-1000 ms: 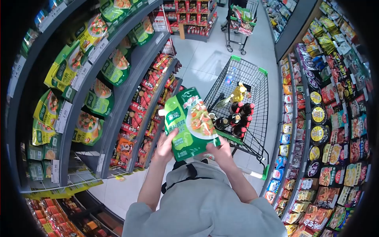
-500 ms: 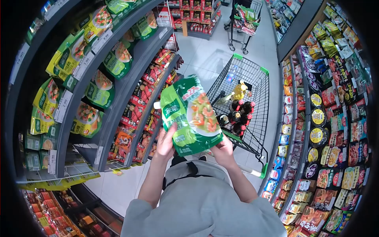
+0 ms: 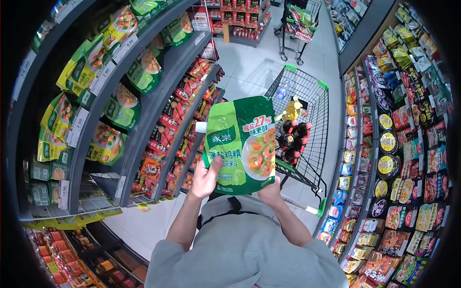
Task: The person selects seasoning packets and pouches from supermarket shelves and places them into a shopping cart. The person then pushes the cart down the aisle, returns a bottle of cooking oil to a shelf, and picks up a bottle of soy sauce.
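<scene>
A green pouch of chicken seasoning (image 3: 230,144) with a white spout cap on its left side is held up before my chest, front facing me. Its label shows "27%" and a picture of a cooked dish. My left hand (image 3: 205,176) grips the lower left edge, thumb on the front and the other fingers mostly hidden behind. My right hand (image 3: 270,191) holds the lower right corner, its fingers largely behind the pouch. Similar green pouches (image 3: 122,106) stand on the shelf to the left.
Beyond the pouch stands a black wire shopping cart (image 3: 314,158) containing dark bottles with red caps (image 3: 301,130) and a yellow-labelled bottle (image 3: 292,109). Another cart (image 3: 298,29) is farther up the aisle. Packed shelves (image 3: 165,77) line the left, and packaged foods (image 3: 406,189) fill the right.
The pouch has turned from a tilt to nearly upright, and its front now faces me more squarely. My right hand has shifted slightly down with its lower corner.
</scene>
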Demonstrator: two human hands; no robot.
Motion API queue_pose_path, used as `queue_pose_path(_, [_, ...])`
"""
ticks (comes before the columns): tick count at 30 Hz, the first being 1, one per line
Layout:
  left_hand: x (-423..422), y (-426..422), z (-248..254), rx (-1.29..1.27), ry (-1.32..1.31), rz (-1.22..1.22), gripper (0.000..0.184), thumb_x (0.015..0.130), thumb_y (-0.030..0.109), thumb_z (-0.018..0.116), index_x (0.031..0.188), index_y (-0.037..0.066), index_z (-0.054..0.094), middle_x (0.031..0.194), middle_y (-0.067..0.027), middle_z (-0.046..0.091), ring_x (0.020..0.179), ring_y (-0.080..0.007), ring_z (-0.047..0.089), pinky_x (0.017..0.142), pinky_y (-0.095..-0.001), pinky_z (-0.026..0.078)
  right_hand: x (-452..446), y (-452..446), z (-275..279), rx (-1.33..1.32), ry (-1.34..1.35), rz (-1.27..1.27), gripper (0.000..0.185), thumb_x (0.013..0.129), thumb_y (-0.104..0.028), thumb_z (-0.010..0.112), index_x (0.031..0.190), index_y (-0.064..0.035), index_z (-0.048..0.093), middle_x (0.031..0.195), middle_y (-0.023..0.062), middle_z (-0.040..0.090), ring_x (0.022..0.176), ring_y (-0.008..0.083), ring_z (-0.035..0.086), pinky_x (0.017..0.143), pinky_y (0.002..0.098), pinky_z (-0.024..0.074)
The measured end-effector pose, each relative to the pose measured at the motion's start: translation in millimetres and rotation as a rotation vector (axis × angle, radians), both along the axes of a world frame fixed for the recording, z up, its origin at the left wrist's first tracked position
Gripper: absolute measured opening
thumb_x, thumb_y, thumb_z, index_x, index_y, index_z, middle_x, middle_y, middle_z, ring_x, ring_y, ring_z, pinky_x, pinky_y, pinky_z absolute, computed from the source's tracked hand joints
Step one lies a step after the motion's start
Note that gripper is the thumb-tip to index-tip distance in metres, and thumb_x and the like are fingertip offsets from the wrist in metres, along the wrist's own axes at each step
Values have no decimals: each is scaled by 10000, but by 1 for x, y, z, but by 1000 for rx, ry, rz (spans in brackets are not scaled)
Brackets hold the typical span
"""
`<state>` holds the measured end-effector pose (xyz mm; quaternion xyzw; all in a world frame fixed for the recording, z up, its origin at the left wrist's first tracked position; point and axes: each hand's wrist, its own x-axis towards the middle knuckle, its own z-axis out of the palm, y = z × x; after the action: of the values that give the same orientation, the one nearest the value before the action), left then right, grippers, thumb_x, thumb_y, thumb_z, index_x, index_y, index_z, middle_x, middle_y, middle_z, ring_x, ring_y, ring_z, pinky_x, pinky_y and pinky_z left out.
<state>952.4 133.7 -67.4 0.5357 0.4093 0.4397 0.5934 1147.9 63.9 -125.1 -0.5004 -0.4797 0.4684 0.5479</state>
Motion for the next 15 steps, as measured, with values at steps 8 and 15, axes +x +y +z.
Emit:
queue_pose_path(8, [3, 2, -4, -84, -92, 53, 353, 1042, 279, 440, 1192, -9, 579, 1064, -40, 661, 956, -93, 585, 832, -271, 466, -8, 1, -5, -6, 155, -57, 263, 783, 5, 695, 1044, 29, 680, 1007, 65, 730, 939, 105, 653, 857, 290, 511])
queue_pose_path(15, [10, -1, -11, 83, -59, 71, 389, 1058, 265, 371, 1278, -23, 513, 1211, -92, 620, 1076, -149, 589, 935, -311, 458, 2, -9, -21, -306, 632, 159, 222, 938, -135, 599, 1109, 6, 615, 1109, 103, 673, 1004, 213, 656, 900, 404, 530])
